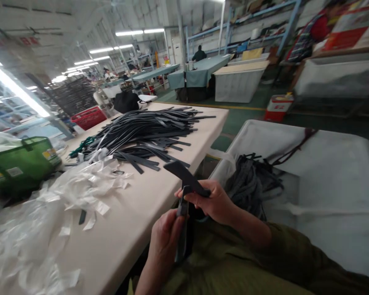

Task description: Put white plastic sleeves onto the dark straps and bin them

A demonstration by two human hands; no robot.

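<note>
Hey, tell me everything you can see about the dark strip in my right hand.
The dark strip is flat, nearly black and matte, and looks like fabric or webbing. Your right hand pinches it, leaving one blunt end sticking out, tilted up toward the table. A greyish length shows at your left hand; whether it joins the strip is unclear.

Head-worn view, facing forward and down, near

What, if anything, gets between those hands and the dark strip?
Nothing visible: the right hand holds the dark strip directly, and the left hand grips a dark piece just below it. Whether both are one strip is unclear.
</note>
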